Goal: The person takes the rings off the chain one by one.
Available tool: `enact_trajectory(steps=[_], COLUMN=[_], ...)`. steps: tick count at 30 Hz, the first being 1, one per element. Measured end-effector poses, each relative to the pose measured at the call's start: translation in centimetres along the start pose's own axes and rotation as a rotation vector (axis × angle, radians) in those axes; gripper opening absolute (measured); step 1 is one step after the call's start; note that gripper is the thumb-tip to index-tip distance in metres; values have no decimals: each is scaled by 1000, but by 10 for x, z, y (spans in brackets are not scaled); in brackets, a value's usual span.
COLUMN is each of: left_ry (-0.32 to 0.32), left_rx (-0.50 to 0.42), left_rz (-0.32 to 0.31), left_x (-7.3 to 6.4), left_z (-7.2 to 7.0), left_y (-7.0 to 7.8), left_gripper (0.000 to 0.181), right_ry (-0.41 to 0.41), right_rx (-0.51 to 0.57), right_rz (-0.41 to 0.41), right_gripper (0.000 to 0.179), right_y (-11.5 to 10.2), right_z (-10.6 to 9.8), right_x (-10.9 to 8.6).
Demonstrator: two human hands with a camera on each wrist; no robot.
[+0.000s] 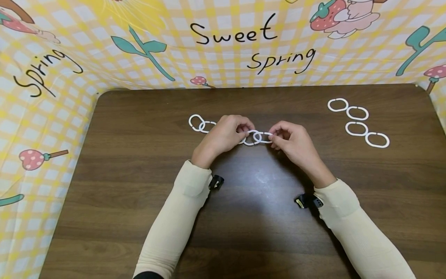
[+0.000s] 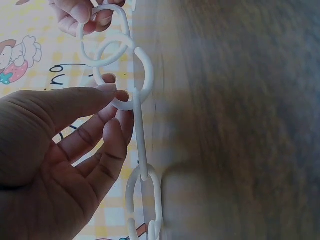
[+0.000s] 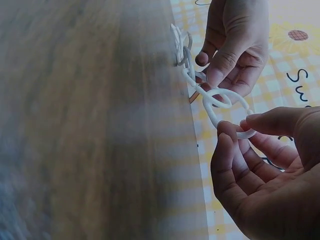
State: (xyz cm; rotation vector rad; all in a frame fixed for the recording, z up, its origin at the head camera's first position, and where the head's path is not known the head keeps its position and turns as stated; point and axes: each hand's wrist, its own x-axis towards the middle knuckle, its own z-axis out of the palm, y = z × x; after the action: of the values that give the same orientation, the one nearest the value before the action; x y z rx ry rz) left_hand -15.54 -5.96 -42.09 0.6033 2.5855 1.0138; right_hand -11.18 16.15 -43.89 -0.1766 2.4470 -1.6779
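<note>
A chain of white oval plastic links [image 1: 251, 138] runs between the two hands, and its far end [image 1: 196, 122] emerges left of the left hand. The left hand [image 1: 227, 133] pinches one link [image 2: 146, 75] between thumb and fingertips. With thumb and fingertips, the right hand [image 1: 292, 140] pinches the end link [image 3: 212, 112], which is hooked through the link in the left hand. In the left wrist view more joined links [image 2: 140, 135] trail from the held one. Part of the chain is hidden behind the left hand in the head view.
Several loose white links [image 1: 356, 128] lie in a staggered row at the back right of the brown wooden table [image 1: 139, 186]. A yellow checked cloth [image 1: 216, 62] with printed words rises behind the table's far edge and along the left side.
</note>
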Motion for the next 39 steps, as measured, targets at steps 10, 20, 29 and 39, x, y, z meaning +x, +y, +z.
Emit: enact_trajectory(steps=[10, 20, 29, 39], left_ry=[0, 6, 14, 16], left_rx=[15, 15, 27, 11], left_rz=[7, -8, -9, 19], left_x=[-2, -2, -2, -1], left_z=[0, 0, 0, 1], left_y=[1, 3, 4, 5], left_gripper=[16, 9, 13, 16], right_ry=[0, 3, 1, -4], right_rx=[3, -34, -30, -17], right_rz=[-5, -11, -7, -6], right_gripper=[8, 7, 7, 9], right_y=[0, 2, 3, 1], right_z=[0, 0, 0, -1], right_x=[-1, 0, -1, -2])
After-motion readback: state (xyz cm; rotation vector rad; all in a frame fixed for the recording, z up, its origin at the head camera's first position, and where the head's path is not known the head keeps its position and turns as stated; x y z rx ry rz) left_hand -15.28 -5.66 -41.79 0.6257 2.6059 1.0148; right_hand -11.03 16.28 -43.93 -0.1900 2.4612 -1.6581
